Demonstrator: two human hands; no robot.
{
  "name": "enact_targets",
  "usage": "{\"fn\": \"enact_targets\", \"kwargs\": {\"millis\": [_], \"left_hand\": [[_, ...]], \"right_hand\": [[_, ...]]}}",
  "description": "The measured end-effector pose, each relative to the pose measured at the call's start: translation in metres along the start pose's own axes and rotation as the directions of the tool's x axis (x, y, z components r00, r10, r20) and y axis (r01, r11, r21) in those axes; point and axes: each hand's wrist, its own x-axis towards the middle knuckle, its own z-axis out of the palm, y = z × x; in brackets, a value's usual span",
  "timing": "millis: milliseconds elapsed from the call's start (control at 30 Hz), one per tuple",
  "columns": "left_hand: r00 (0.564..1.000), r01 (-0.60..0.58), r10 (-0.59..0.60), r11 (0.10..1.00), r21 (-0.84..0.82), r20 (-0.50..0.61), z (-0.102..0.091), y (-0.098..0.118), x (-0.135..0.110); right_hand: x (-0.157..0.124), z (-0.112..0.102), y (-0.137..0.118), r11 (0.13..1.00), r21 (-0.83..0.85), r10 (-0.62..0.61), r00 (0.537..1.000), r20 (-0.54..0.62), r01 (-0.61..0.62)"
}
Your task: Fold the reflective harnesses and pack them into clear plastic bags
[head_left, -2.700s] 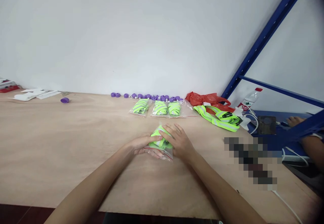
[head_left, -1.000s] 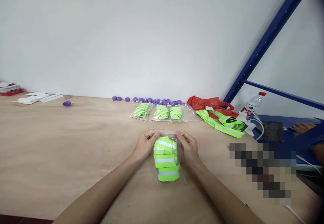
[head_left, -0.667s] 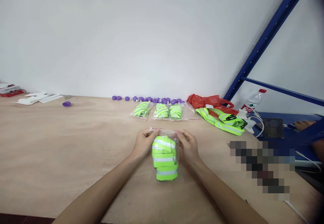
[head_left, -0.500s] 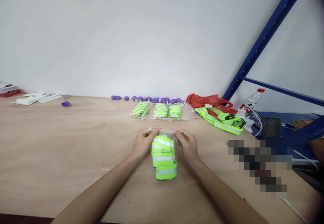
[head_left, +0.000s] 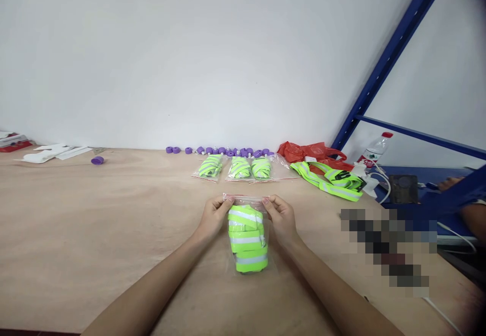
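A clear zip bag (head_left: 246,201) hangs upright between my hands over the front middle of the table, its zip strip at the top. Folded inside it is a neon-yellow reflective strap (head_left: 248,242) with silver stripes. My left hand (head_left: 213,218) pinches the bag's upper left corner between thumb and fingers. At the upper right corner my right hand (head_left: 281,218) grips in the same way. Beyond them, similar bagged straps (head_left: 240,168) lie in a row near the wall. A loose reflective strap (head_left: 326,180) with a black buckle lies to their right.
Several purple round pieces (head_left: 228,151) line the wall, and one purple cup (head_left: 97,160) lies farther left near white paper pieces (head_left: 56,152). At right are a red plastic bag (head_left: 315,155), a bottle (head_left: 375,149), a blue rack (head_left: 387,63) and another person's hand (head_left: 450,183).
My left thumb has slid a little left along the bag's top edge. The bag stays between both hands, and the view has shifted slightly.
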Motion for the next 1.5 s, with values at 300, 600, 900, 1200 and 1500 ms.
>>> {"fn": "enact_targets", "kwargs": {"millis": [300, 600, 900, 1200, 1500], "left_hand": [[1.0, 0.016, -0.016, 1.0, -0.013, 0.025, -0.0011, -0.001, 0.0016], [0.993, 0.095, -0.091, 0.994, -0.047, 0.079, -0.0023, -0.0044, 0.0036], [0.975, 0.2, -0.197, 0.98, -0.02, 0.105, 0.0009, -0.0019, 0.0035], [0.982, 0.151, -0.152, 0.988, 0.018, 0.113, 0.0039, -0.002, -0.0001], [0.975, 0.15, -0.152, 0.988, 0.024, 0.164, 0.0053, -0.0011, -0.0015]], "right_hand": [[-0.0001, -0.001, 0.0012, 0.999, 0.027, 0.021, 0.999, 0.038, -0.022], [-0.0012, -0.0008, 0.0009, 0.998, -0.055, 0.01, 0.998, 0.063, -0.007], [-0.0036, -0.0019, 0.0026, 0.99, -0.138, -0.01, 0.995, 0.102, 0.024], [-0.0021, -0.0034, 0.0015, 0.994, -0.089, 0.084, 0.977, 0.195, -0.068], [-0.0037, -0.0021, 0.0002, 0.988, -0.152, 0.072, 0.969, 0.237, -0.036]]}}
